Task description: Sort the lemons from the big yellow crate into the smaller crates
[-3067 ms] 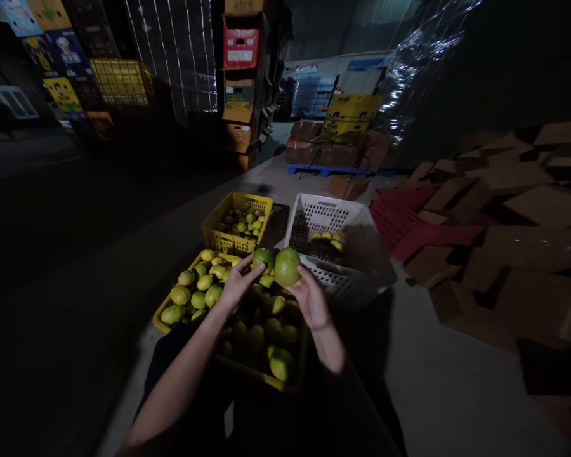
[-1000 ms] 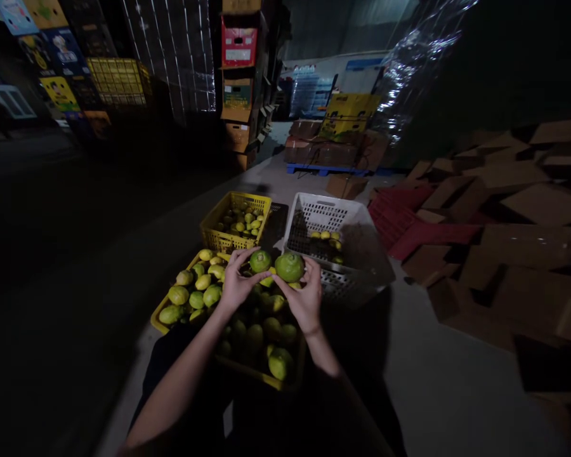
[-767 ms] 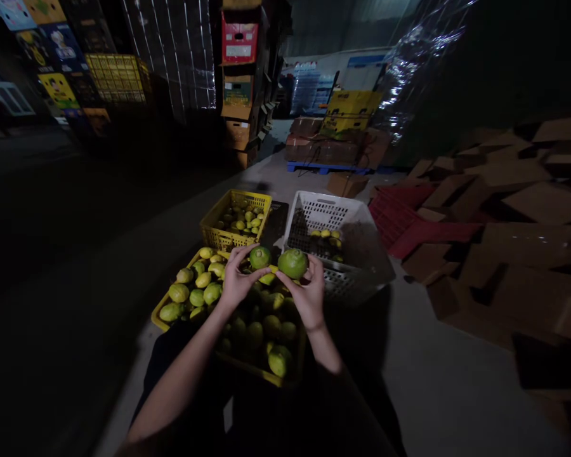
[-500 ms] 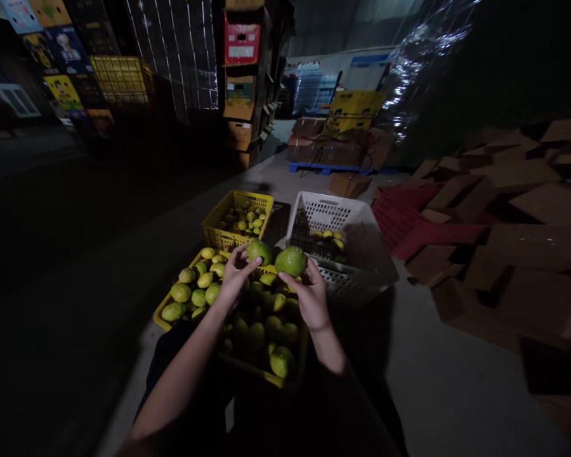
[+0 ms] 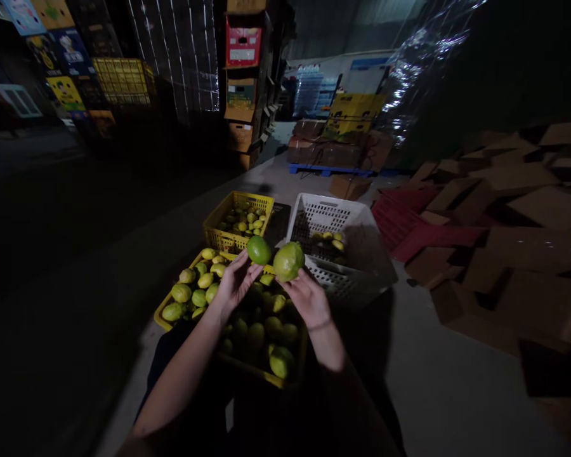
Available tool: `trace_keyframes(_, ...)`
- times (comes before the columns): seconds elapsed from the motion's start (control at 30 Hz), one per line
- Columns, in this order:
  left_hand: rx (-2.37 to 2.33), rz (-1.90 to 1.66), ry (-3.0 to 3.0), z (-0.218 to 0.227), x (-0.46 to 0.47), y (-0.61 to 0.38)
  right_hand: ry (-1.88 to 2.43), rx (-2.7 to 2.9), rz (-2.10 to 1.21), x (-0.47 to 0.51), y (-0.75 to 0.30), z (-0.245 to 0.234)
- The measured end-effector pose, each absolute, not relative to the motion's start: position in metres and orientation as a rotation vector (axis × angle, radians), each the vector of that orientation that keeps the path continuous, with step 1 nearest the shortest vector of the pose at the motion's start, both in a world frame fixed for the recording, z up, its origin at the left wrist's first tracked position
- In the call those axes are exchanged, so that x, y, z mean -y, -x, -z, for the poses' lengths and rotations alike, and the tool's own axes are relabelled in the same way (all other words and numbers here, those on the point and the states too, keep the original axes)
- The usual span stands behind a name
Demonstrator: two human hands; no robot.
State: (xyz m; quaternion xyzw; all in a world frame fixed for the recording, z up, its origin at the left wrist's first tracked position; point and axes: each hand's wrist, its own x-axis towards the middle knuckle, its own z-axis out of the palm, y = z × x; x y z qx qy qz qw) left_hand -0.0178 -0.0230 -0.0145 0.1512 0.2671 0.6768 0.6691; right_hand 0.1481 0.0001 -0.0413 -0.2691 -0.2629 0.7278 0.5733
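A dark green lemon (image 5: 259,251) rests in the fingers of my left hand (image 5: 234,284). My right hand (image 5: 309,299) holds a larger, paler green lemon (image 5: 288,261) on its fingertips. The two fruits are side by side with a small gap between them. Below both hands is a yellow crate (image 5: 160,316) full of green and yellow lemons, part of it in shadow and behind my arms. Beyond it stands a second yellow crate (image 5: 214,238) with smaller-looking lemons inside. To its right, a white crate (image 5: 378,270) contains several yellowish lemons (image 5: 330,237).
Flattened and open cardboard boxes (image 5: 528,254) are heaped on the right, beside a red crate (image 5: 400,216). Farther back, a blue pallet (image 5: 330,170) bears boxes. Stacked cartons (image 5: 242,95) rise at the back, near a yellow slatted crate (image 5: 124,79).
Both lemons have been turned in my fingers. My thumbs have come off the front of the fruits, and the right lemon shows a different side. The crates have not moved.
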Motion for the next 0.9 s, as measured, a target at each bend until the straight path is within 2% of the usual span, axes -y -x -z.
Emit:
trace_keyframes(0.2, -0.652, -1.530, -0.326, 0.018, 0.021, 0.017, 0.624, 0.642, -1.764, -0.001, -0.149, 0.042)
trace_keyframes(0.43, -0.724, -1.567, -0.294, 0.018, 0.021, 0.014, 0.652, 0.726, -1.687, 0.000, -0.142, 0.046)
trace_keyframes(0.63, -0.629, -1.428, -0.229, 0.012, 0.019, 0.018, 0.669, 0.685, -1.697, -0.002, -0.145, 0.046)
trace_keyframes(0.9, -0.649, -1.416, -0.165, 0.008, 0.020, 0.017, 0.618, 0.618, -1.738, -0.002, -0.146, 0.038)
